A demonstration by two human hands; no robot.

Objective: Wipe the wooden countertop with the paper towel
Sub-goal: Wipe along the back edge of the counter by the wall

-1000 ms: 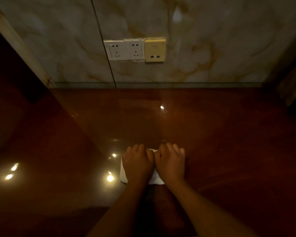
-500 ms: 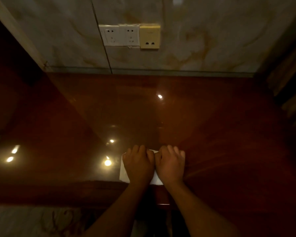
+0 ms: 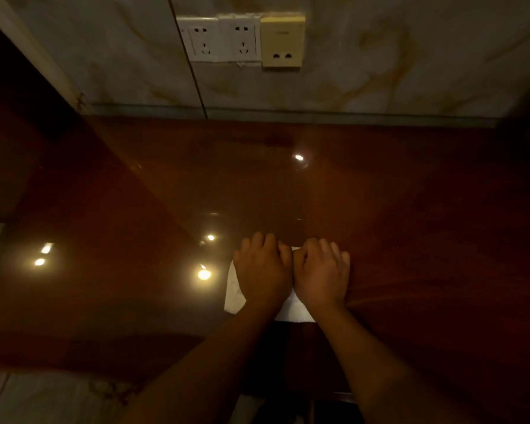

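- Left hand (image 3: 262,270): palm down, fingers curled under at the tips, pressing flat on the paper towel (image 3: 234,290); it pins the sheet rather than pinching it.
- Right hand (image 3: 323,272): same posture, knuckles touching the left hand at its 3 o'clock side, likewise bearing down on the towel.
- Paper towel: a white folded sheet, mostly hidden beneath both palms, its edges showing at 9 o'clock of the left hand and at 6 o'clock between the wrists.
- Wooden countertop (image 3: 410,209): dark, glossy red-brown surface; the towel lies close to its near edge, at 6 o'clock of the view's centre.
- Lamp reflections (image 3: 204,274): bright spots at 9 o'clock of the towel.
- Wall sockets (image 3: 221,39): at 12 o'clock, on the marbled wall (image 3: 410,56), well apart from the hands.
- Risk, judged: with the towel near the front edge, a pull toward 6 o'clock may drag it off the counter; uneven pressure may bunch or tear the thin sheet, leaving streaks on the gloss.
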